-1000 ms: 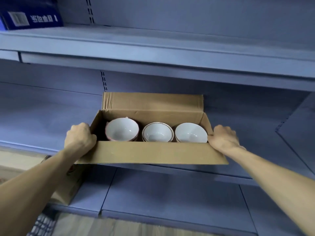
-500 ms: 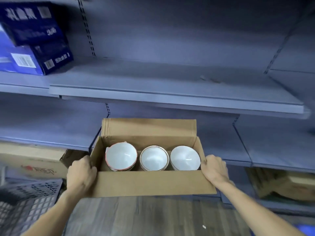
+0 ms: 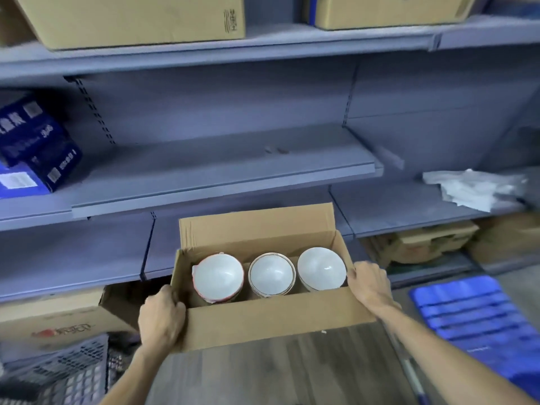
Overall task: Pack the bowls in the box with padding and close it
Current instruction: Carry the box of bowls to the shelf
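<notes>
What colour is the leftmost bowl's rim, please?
Red, around a white inside; the leftmost bowl shows best in the head view.

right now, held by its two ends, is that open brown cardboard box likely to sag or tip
The open brown cardboard box probably stays stiff: its walls look straight. The three white ceramic bowls likely make it heavy and fragile. With the left hand and right hand at opposite ends, tipping seems unlikely.

shelf (image 3: 222, 171) – blue packs (image 3: 32, 150) at left | right shelf (image 3: 409, 206) – crumpled white padding (image 3: 473, 188)

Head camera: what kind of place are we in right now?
Likely a stockroom or shop storage aisle: grey metal shelving with slotted uprights, sealed cartons on the top shelf, and a plastic crate on the wood-look floor.
</notes>
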Motion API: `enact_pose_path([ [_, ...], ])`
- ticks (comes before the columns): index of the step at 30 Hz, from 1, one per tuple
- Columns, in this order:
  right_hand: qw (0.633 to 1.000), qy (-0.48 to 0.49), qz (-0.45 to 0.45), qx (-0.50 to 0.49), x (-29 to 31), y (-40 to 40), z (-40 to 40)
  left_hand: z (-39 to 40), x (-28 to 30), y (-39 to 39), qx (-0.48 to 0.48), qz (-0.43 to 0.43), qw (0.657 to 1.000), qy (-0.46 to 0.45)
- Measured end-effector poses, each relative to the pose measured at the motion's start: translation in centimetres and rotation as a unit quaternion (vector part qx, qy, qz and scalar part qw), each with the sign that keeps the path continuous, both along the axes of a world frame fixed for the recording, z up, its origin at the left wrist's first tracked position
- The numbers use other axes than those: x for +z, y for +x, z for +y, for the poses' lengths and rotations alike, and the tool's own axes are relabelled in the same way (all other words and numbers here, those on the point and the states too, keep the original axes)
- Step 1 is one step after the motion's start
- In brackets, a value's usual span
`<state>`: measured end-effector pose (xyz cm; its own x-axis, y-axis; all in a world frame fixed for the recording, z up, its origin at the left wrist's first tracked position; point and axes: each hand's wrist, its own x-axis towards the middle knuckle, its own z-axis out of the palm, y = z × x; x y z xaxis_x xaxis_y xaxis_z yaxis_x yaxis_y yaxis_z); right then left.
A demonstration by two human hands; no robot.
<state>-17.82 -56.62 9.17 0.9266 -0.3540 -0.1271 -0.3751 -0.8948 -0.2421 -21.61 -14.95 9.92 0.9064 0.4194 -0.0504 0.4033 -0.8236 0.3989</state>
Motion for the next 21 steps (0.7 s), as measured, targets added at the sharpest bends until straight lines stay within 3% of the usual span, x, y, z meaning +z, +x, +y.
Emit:
enact_pose_path([
  [9, 0.988, -0.013, -0.007, -0.156, 4.6, -8.9, -16.2, -16.3, 2.2, 4.1, -0.178, 0.013, 0.984, -0.024],
  [15, 0.953, -0.036, -0.004, -0.3, 6.8, -15.9, -28.4, -32.5, 4.3, 9.2, -0.335, -0.001, 0.942, -0.014],
  [21, 0.917, -0.017, -0.028, -0.398, 8.7, -18.5, -39.6, -49.0, 6.3, 13.5, -0.421, -0.024, 0.907, -0.02],
])
